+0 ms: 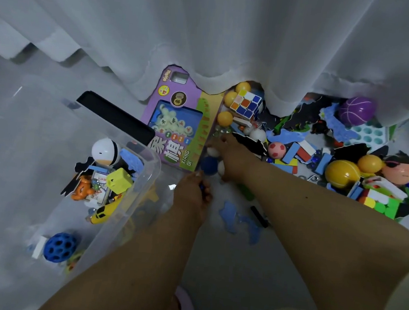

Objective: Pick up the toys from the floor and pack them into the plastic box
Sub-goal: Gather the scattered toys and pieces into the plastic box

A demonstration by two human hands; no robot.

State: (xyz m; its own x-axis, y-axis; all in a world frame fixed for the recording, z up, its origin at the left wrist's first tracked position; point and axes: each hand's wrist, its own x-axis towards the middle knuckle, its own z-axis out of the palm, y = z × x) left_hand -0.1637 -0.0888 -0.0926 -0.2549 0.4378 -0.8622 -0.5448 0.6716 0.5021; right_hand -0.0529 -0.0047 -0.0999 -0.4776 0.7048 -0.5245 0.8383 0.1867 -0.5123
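The left hand curls around a small dark blue piece, too hidden to name. The right hand, just beyond it, closes over a cluster of small balls: a fuzzy dark blue ball and smooth white ones. The plastic box, clear and thin-walled, sits immediately left of the left hand, already holding a few toys.

The risk, I judge, is the right hand's load: several round, slick balls gathered at once could slip out and roll under the sheer curtain beyond both hands. The flat glossy chess game box touching the right hand may get nudged.
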